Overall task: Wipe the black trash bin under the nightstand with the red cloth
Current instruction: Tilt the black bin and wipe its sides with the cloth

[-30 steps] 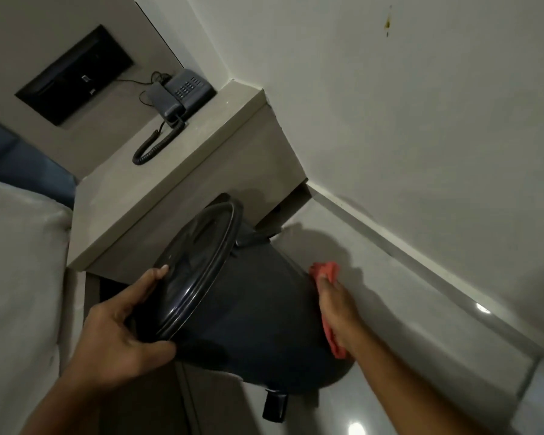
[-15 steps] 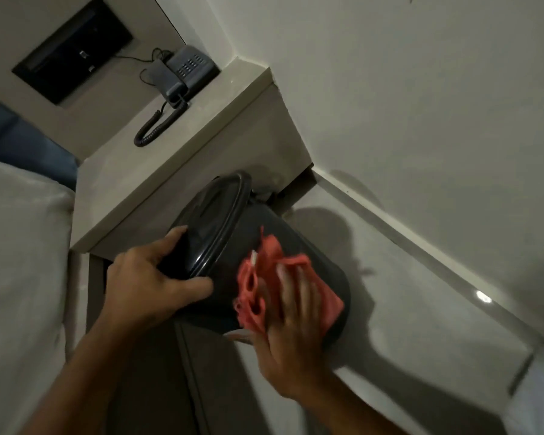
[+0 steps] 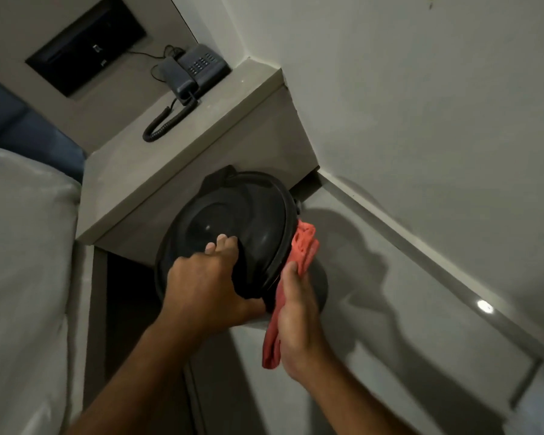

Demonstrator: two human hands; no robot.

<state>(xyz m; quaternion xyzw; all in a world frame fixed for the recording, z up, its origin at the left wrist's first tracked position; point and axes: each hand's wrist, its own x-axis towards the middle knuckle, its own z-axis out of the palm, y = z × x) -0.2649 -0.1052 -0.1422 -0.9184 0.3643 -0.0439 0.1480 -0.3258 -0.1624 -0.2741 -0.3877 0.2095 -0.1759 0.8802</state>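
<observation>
The black trash bin (image 3: 248, 221) stands on the floor in front of the nightstand (image 3: 176, 171), its round lid facing up toward me. My left hand (image 3: 208, 284) grips the near edge of the lid, fingers on top. My right hand (image 3: 296, 321) presses the red cloth (image 3: 302, 249) flat against the bin's right side. The cloth hangs down below my palm and bunches up above my fingertips. Most of the bin's body is hidden by the lid and my hands.
A dark corded telephone (image 3: 198, 70) sits at the back of the nightstand top. A bed with pale bedding (image 3: 22, 262) fills the left. A white wall with a baseboard (image 3: 421, 240) runs close on the right, over a glossy tiled floor (image 3: 405, 356).
The bin has turned so its lid faces me more. My right hand with the cloth has slid from the bin's front round to its right side. My left hand has shifted on the lid.
</observation>
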